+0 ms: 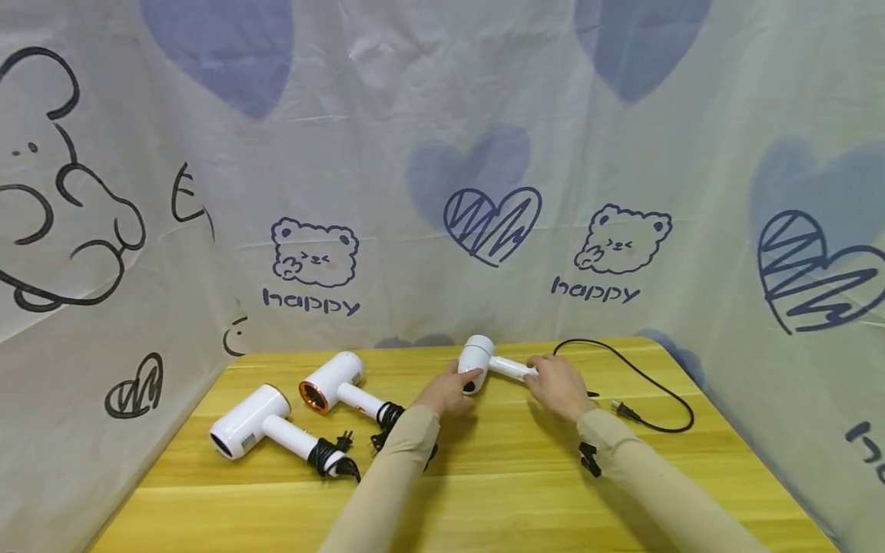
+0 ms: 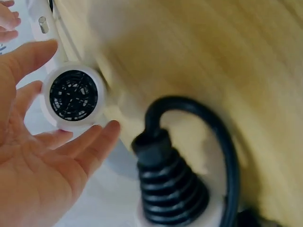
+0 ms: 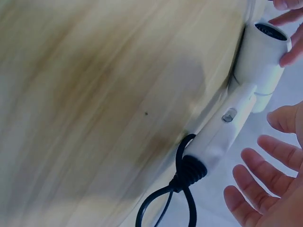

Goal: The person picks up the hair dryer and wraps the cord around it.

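Note:
A white hair dryer [image 1: 475, 355] lies near the table's back edge, its barrel on the left and handle to the right. Beside the barrel is my left hand [image 1: 445, 393], fingers spread; in the right wrist view its fingertips touch the barrel near the dark round grille. The left wrist view shows that grille [image 2: 74, 95] facing the palm. My right hand [image 1: 558, 386] is by the handle's end; the right wrist view shows its fingers loosely extended, apart from the handle [image 3: 220, 135]. A black cord [image 3: 189, 172] leaves the handle's end.
Two more white hair dryers, a nearer one [image 1: 252, 418] and a farther one [image 1: 332, 380], lie at the left with cords wound round their handles. A loose cord ending in a plug [image 1: 625, 410] loops at the right. Printed white cloth [image 1: 408, 269] encloses the wooden table [image 1: 498, 499].

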`<state>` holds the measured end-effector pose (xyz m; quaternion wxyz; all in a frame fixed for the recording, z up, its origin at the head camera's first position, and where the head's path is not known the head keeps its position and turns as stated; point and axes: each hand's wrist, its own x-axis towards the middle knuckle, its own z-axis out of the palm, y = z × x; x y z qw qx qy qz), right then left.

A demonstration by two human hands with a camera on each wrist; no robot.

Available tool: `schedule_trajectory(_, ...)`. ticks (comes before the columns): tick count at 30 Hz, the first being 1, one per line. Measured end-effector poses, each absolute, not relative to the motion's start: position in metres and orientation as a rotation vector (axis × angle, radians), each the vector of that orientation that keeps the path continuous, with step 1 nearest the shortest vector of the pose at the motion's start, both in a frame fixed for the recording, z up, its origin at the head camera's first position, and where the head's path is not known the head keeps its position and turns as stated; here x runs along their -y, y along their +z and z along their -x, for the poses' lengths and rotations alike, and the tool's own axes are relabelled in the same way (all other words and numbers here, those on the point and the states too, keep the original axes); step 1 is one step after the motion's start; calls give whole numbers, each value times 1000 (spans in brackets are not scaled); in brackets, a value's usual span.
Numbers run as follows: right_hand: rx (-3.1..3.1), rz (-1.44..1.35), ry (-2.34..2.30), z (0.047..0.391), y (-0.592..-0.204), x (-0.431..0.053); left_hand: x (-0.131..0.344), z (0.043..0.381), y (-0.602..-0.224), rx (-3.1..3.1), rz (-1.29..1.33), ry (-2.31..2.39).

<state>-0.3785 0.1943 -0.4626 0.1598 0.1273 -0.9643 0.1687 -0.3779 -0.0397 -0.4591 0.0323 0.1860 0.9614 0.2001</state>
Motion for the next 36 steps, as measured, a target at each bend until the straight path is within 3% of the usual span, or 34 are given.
schedule_trajectory(18, 2806, -328, 653, 380, -459, -209, 54, 368, -454, -3200, -649, 638)
schedule_trajectory(26, 2934, -409, 673, 374, -463, -220, 50, 357, -440, -3113, -362, 886)
schedule_trajectory(36, 3005, -351, 783, 376, -468, -226, 40, 363, -451, -3016, -199, 1113)
